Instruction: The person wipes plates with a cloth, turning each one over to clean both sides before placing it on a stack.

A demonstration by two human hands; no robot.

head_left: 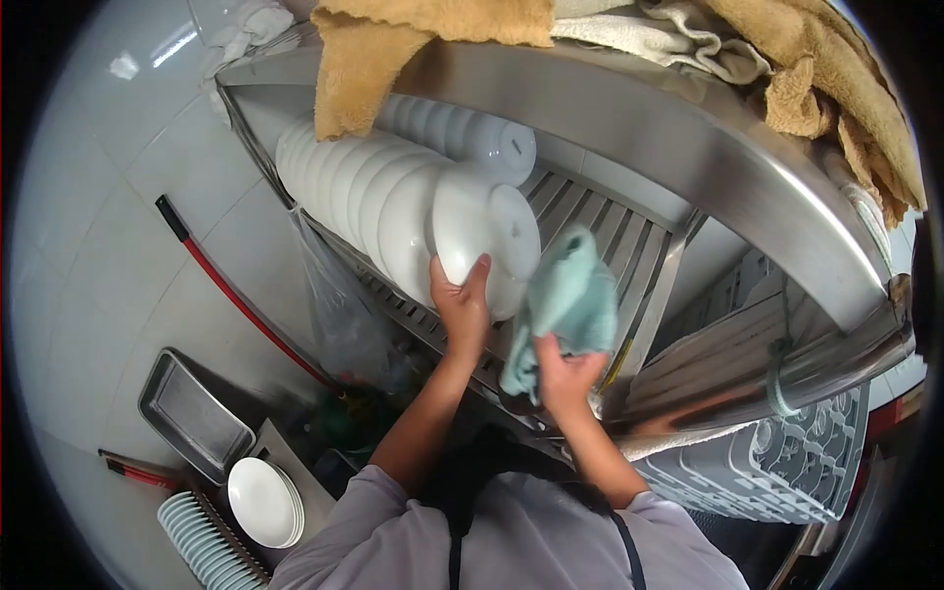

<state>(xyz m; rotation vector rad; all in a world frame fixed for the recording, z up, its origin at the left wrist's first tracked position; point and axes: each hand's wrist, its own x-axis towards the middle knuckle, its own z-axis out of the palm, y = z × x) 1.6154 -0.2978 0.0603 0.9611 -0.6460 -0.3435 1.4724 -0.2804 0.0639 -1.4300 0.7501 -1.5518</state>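
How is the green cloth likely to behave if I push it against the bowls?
The cloth will probably fold rather than push back: it bunches softly above the right hand, with a loose end trailing beside it. It looks light for its size and unlikely to break. Against the smooth, glossy bowls, it may slide easily, though its dampness can't be told.

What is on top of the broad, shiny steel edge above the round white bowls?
Fluffy tan towels and crumpled off-white cloths lie over the steel edge, one towel hanging down its front. What they cover beneath cannot be seen.
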